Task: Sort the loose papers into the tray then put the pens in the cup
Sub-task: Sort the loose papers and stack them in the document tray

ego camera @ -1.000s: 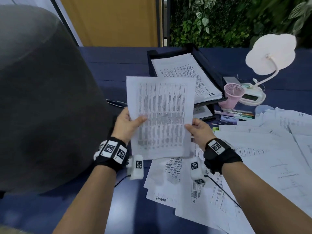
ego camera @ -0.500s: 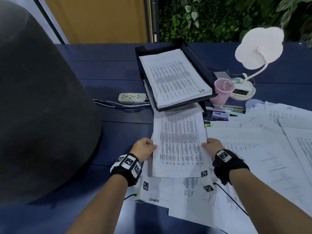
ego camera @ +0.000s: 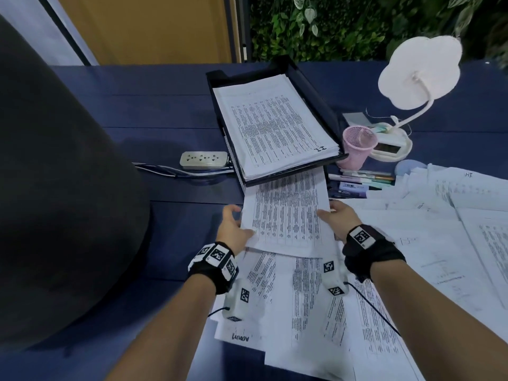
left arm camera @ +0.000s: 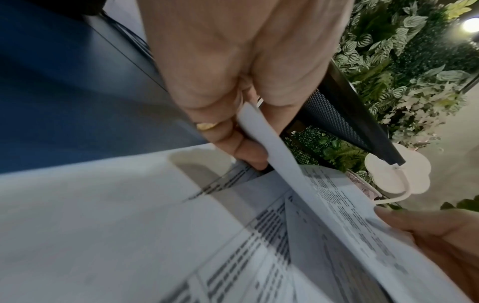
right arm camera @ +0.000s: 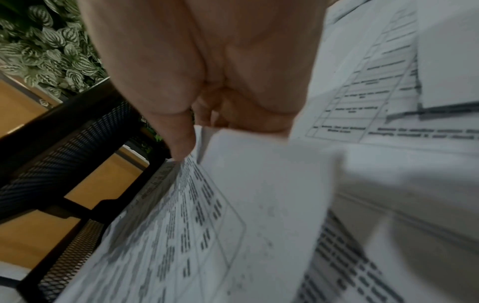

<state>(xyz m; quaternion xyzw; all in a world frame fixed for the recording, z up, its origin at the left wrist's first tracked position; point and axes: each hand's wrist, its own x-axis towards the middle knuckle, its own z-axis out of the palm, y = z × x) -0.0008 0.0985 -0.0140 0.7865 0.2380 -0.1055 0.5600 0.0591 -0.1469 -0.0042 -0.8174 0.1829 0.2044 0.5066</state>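
A printed sheet (ego camera: 286, 213) lies nearly flat, its far end tucked under the upper level of the black mesh tray (ego camera: 313, 86). My left hand (ego camera: 233, 229) grips its left edge, thumb on top, and my right hand (ego camera: 336, 218) grips its right edge. In the left wrist view the fingers (left arm camera: 246, 149) curl under the sheet (left arm camera: 337, 205). The right wrist view shows the thumb (right arm camera: 178, 141) pressed on the sheet (right arm camera: 194, 225) beside the tray (right arm camera: 64, 139). The tray's upper level holds a stack of papers (ego camera: 275, 125). A pink mesh cup (ego camera: 357, 147) stands right of the tray, with pens (ego camera: 360, 180) lying in front of it.
Loose papers (ego camera: 412, 257) cover the desk to the right and in front of me. A white power strip (ego camera: 204, 159) with cables lies left of the tray. A white desk lamp (ego camera: 417, 70) stands behind the cup. A large dark rounded object (ego camera: 55, 188) fills the left side.
Both hands lowered the sheet from upright in front of me and pushed it forward, so its far end now sits under the tray's upper level.
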